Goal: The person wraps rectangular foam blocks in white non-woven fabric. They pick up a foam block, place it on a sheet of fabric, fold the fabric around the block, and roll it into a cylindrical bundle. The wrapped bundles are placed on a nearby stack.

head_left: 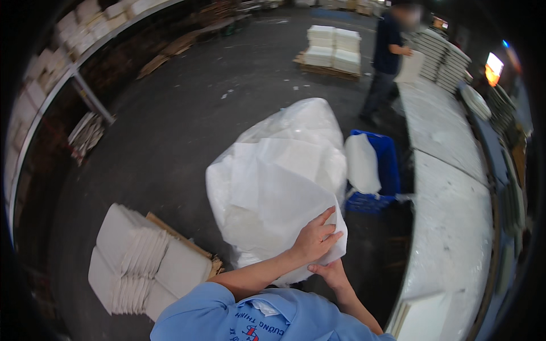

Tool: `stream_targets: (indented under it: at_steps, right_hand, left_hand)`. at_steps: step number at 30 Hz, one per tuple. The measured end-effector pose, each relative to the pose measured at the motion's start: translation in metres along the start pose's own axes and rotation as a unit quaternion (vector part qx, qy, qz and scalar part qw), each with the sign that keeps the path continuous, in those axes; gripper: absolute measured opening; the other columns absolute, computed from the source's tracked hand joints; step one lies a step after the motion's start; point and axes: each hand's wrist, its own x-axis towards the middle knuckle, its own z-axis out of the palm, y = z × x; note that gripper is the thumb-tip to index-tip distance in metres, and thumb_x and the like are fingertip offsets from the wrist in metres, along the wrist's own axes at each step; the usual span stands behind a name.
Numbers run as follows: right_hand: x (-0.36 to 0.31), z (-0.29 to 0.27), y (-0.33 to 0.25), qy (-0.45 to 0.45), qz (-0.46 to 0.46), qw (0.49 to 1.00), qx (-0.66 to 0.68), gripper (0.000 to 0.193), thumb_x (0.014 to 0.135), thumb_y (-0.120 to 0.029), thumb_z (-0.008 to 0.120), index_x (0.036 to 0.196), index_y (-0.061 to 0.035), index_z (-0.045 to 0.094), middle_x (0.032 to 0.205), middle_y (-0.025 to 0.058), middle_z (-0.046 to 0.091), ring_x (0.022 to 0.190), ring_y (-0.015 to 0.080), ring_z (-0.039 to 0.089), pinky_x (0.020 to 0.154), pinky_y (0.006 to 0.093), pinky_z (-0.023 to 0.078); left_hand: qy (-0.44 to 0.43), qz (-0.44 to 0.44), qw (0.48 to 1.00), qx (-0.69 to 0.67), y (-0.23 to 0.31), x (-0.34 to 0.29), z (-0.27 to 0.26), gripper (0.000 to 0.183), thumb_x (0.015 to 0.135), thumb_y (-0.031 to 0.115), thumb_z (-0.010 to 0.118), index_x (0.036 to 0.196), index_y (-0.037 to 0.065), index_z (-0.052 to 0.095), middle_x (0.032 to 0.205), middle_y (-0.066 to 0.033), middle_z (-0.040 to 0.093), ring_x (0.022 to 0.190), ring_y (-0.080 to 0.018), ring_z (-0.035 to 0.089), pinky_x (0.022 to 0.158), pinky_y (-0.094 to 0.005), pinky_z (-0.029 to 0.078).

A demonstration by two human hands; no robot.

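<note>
A large white sheet [284,187] drapes over a bulky bundle wrapped in clear plastic [304,116] in front of me. My left hand [318,237] lies on the sheet near its right edge, fingers stretched out and slightly apart. Just below it, my right hand [333,273] grips the sheet's near corner, with the thumb showing and the other fingers partly hidden. The sheet is folded and raised around both hands. I cannot tell whether it is paper or thin foam.
Right of the bundle stands a blue crate [388,165] with a white bag-like piece [362,165] in it. A long plastic-covered table [449,227] runs along the right. White stacked sheets [128,256] sit at lower left. Another person [388,51] handles a sheet by far stacks.
</note>
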Motion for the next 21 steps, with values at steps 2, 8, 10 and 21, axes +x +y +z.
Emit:
stream_targets:
  at_steps: [2, 8, 10, 21]
  right_hand:
    - [-0.036, 0.006, -0.016, 0.061, -0.051, 0.997, 0.014, 0.09, 0.075, -0.009, 0.089, 0.148, -0.0022, 0.038, 0.141, 0.011, 0.052, 0.129, 0.0221, 0.053, 0.107, 0.0383, 0.047]
    - [-0.157, -0.013, 0.007, 0.345, -0.103, 0.931, -0.066, 0.041, 0.088, 0.003, 0.064, 0.129, 0.0024, 0.061, 0.122, 0.0103, 0.068, 0.117, 0.0216, 0.064, 0.101, 0.0365, 0.05]
    - [-0.202, -0.02, 0.026, 0.418, -0.157, 0.895, 0.014, 0.038, 0.091, 0.004, 0.059, 0.129, 0.0029, 0.062, 0.123, 0.0104, 0.069, 0.117, 0.0216, 0.064, 0.101, 0.0358, 0.05]
    - [-0.435, -0.006, 0.016, 0.47, -0.214, 0.843, -0.149, 0.038, 0.096, 0.003, 0.052, 0.13, 0.001, 0.066, 0.122, 0.0078, 0.071, 0.113, 0.0173, 0.065, 0.1, 0.0322, 0.049]
  left_hand:
    - [-0.029, 0.034, 0.999, 0.004, 0.009, -0.01, 0.029, 0.024, 0.096, 0.023, 0.068, 0.095, 0.0, 0.075, 0.153, -0.0235, 0.049, 0.126, -0.0366, 0.062, 0.097, -0.0373, 0.052]
    - [-0.155, 0.128, 0.978, -0.059, 0.059, -0.072, 0.113, 0.029, 0.097, 0.028, 0.067, 0.108, 0.002, 0.076, 0.156, -0.0255, 0.044, 0.125, -0.0446, 0.06, 0.102, -0.0423, 0.051]
    - [-0.213, 0.167, 0.962, -0.044, 0.068, -0.11, 0.135, 0.035, 0.098, 0.028, 0.066, 0.122, 0.003, 0.073, 0.158, -0.0237, 0.042, 0.133, -0.0438, 0.054, 0.106, -0.0416, 0.048]
    - [-0.285, -0.23, 0.918, -0.149, -0.011, -0.252, 0.184, 0.087, 0.095, 0.033, 0.074, 0.162, 0.007, 0.025, 0.129, -0.0186, 0.066, 0.116, -0.0249, 0.064, 0.102, -0.0357, 0.05]
